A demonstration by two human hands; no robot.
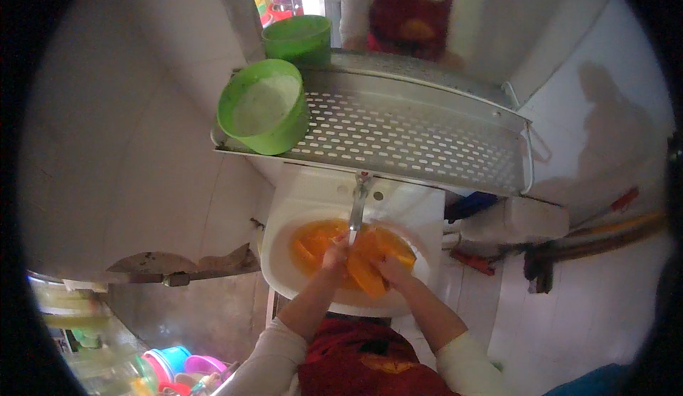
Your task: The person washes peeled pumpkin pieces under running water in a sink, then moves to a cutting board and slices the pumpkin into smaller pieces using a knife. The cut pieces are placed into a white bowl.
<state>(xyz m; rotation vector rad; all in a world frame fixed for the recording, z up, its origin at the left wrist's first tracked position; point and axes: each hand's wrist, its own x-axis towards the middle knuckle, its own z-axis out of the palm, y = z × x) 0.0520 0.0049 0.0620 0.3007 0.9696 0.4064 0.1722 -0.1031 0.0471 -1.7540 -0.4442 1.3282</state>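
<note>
A white washbasin (280, 246) is in front of me, its bowl holding orange-tinted water and several orange pieces. Both hands are down in the bowl, under the metal tap (358, 204). Between them an orange piece (365, 276) slants toward the basin's front rim; I cannot tell whether it is cloth or soft plastic. My left hand (335, 254) grips its left side close to the spout, fingers partly hidden. On the other side, my right hand (392, 270) holds its right edge. More orange material (392, 244) lies behind my right hand.
Above the basin runs a perforated metal shelf (405, 134) carrying a green tub (264, 108) with whitish contents. A mirror (496, 23) behind reflects the tub and a red apron. Coloured plastic basins (171, 361) stand lower left. Pipes and a red-handled tool (624, 200) are right.
</note>
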